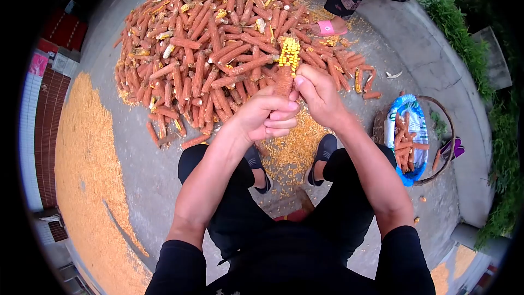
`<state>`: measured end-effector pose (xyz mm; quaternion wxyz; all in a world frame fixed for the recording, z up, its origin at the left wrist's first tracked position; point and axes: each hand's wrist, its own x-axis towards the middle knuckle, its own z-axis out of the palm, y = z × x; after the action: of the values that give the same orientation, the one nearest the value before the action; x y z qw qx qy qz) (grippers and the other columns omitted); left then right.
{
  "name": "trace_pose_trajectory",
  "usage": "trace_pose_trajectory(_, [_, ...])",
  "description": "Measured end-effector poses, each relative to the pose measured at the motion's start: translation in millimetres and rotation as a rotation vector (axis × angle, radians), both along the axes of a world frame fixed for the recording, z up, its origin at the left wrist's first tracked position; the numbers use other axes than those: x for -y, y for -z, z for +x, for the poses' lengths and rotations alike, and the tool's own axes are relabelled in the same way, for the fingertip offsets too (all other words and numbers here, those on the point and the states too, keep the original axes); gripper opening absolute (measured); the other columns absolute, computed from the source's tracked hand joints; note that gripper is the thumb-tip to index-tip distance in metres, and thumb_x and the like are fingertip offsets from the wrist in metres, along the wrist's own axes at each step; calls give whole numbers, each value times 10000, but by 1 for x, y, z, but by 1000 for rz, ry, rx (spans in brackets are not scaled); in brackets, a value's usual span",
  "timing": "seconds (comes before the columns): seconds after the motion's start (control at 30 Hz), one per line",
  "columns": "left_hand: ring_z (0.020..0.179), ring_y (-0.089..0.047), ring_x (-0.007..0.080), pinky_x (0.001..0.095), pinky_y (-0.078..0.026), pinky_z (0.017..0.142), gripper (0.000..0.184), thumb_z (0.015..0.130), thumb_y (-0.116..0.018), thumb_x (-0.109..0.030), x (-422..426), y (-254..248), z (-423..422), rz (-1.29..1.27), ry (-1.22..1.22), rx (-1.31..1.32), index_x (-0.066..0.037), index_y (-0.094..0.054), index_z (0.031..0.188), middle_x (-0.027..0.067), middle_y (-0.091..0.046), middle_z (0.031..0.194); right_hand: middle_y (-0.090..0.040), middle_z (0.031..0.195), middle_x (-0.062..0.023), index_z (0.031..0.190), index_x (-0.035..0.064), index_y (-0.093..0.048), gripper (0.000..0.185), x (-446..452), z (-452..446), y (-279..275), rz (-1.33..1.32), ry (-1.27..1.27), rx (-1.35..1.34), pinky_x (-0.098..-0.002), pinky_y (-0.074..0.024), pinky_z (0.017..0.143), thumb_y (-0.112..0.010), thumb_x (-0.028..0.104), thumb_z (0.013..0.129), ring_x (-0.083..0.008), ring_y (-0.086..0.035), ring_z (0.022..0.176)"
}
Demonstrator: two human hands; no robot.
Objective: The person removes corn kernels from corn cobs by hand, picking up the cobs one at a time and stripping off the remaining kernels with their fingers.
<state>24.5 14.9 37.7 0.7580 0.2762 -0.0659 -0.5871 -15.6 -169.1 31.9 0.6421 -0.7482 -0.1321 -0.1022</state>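
Observation:
A partly shelled corn cob [284, 79] points up and away between my two hands. Yellow kernels still cover its far end, while the nearer part is bare and reddish. My left hand [268, 113] is closed around its lower end. Curled fingers make up my right hand [321, 94], which presses against the cob's right side with the thumb by the kernels. Whatever lies inside the right fingers is hidden. Below the hands, loose kernels [295, 150] are scattered on the ground between my shoes.
A large heap of mostly bare cobs [185, 49] lies ahead. To the right stands a handled basket [416, 179] with a blue-white liner and cobs inside, beside a purple glove [452, 148]. Spread kernels [87, 186] cover the left ground. Another person's pink slippers [332, 27] are beyond.

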Motion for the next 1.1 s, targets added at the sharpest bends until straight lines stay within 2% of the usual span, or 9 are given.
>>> trace_pose_trajectory(0.13, [436, -328, 56, 232, -229, 392, 96, 954, -591, -45, 4, 2, -2, -7, -3, 2, -108, -519, 951, -30, -393, 577, -608, 697, -85, 893, 9, -562, 267, 0, 0, -1, 26, 32, -57, -316, -502, 607, -577, 246, 1017, -166, -673, 645])
trace_pose_trajectory(0.23, [436, -371, 74, 227, -238, 384, 98, 922, -579, -42, 5, 10, -3, -4, 70, 44, -92, -517, 979, 6, -453, 602, -610, 693, -128, 903, -1, -567, 291, -2, 2, -3, -119, 143, -100, -363, -492, 601, -602, 272, 999, -236, -671, 648])
trace_pose_trajectory(0.37, [445, -436, 94, 231, -276, 375, 95, 900, -582, -36, 14, 19, -9, 276, -173, 383, -59, -527, 974, 35, -521, 646, -566, 692, -215, 893, -14, -563, 289, -1, 3, -2, -337, 194, 134, -475, -446, 599, -605, 257, 984, -422, -583, 639])
trace_pose_trajectory(0.53, [449, -445, 94, 237, -304, 378, 88, 911, -577, -31, 30, 10, -16, 457, -557, 648, -45, -526, 981, 34, -523, 671, -601, 749, -196, 880, -7, -564, 252, -7, 2, 4, -339, 183, 146, -431, -473, 633, -612, 221, 978, -340, -633, 695])
trace_pose_trajectory(0.63, [446, -435, 102, 241, -305, 381, 95, 915, -584, -36, 19, 6, -9, 171, -384, 327, -45, -520, 985, 24, -492, 658, -618, 751, -168, 886, -2, -571, 238, -5, 2, 0, -204, 211, 56, -402, -481, 620, -618, 214, 976, -277, -655, 680])
trace_pose_trajectory(0.7, [442, -424, 108, 245, -304, 380, 107, 911, -593, -41, 13, 3, -6, 118, -293, 299, -44, -518, 987, 17, -466, 643, -623, 726, -144, 895, 1, -578, 230, -7, 10, 5, -40, 224, 137, -386, -481, 598, -623, 212, 975, -246, -657, 652])
trace_pose_trajectory(0.8, [446, -443, 123, 247, -311, 383, 125, 899, -605, -42, 12, 6, -7, 133, -181, 312, -41, -515, 985, 25, -478, 644, -619, 685, -135, 906, 3, -590, 225, -7, 1, -9, 101, 114, -94, -386, -480, 576, -628, 214, 973, -268, -650, 609])
trace_pose_trajectory(0.93, [470, -500, 127, 246, -353, 388, 166, 869, -628, -29, 21, 4, -14, 441, -335, 536, -35, -523, 997, 48, -535, 669, -623, 680, -154, 874, 1, -593, 198, -4, 5, 1, -153, 145, -27, -408, -492, 587, -615, 178, 961, -298, -658, 614])
trace_pose_trajectory(1.1, [508, -517, 67, 224, -380, 384, 353, 905, -633, -17, 26, 13, -6, 567, -637, 695, -51, -516, 1236, 17, -611, 834, -626, 709, -180, 841, -9, -578, 202, -9, 3, 7, -239, 146, 21, -399, -493, 618, -615, 163, 940, -320, -654, 654])
